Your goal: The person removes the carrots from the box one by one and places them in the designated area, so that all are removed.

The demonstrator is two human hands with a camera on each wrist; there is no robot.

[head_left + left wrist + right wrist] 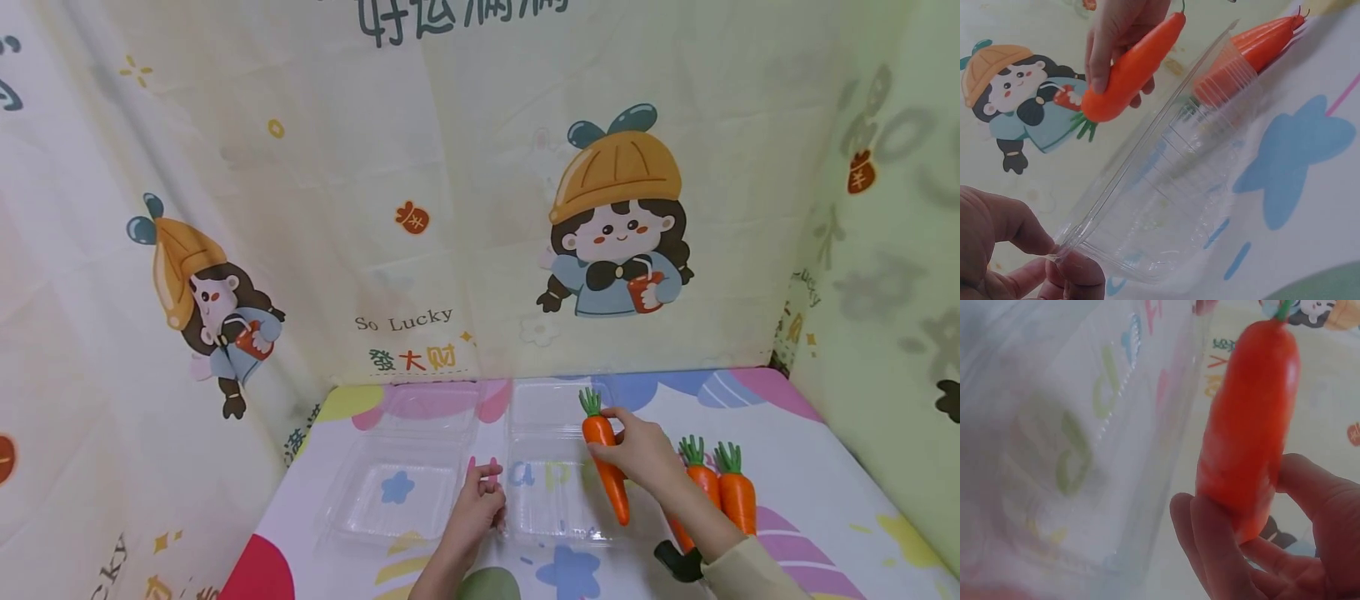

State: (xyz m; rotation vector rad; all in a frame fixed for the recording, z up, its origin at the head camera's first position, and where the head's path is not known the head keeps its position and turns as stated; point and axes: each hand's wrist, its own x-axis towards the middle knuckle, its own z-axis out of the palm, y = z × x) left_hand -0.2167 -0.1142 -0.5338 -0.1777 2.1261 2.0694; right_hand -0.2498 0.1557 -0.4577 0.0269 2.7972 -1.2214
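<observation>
My right hand point(647, 454) pinches an orange carrot point(604, 467) near its green top, with the tip slanting down over the right clear plastic box point(551, 521). In the right wrist view, thumb and fingers curl round the carrot point(1247, 419), beside the box wall point(1166, 444). At the near box's left edge is my left hand point(477, 505). In the left wrist view, its thumb and forefinger point(1029, 234) pinch the rim of the clear box point(1154, 212). Two more carrots point(738, 500) lie right of the box, partly behind my right forearm.
Another clear plastic box point(360, 500), lid laid back, stands to the left. A black curved object point(677, 562) sits by the right sleeve point(753, 571). A printed cloth point(480, 250) hangs behind the table, with more cloth at both sides.
</observation>
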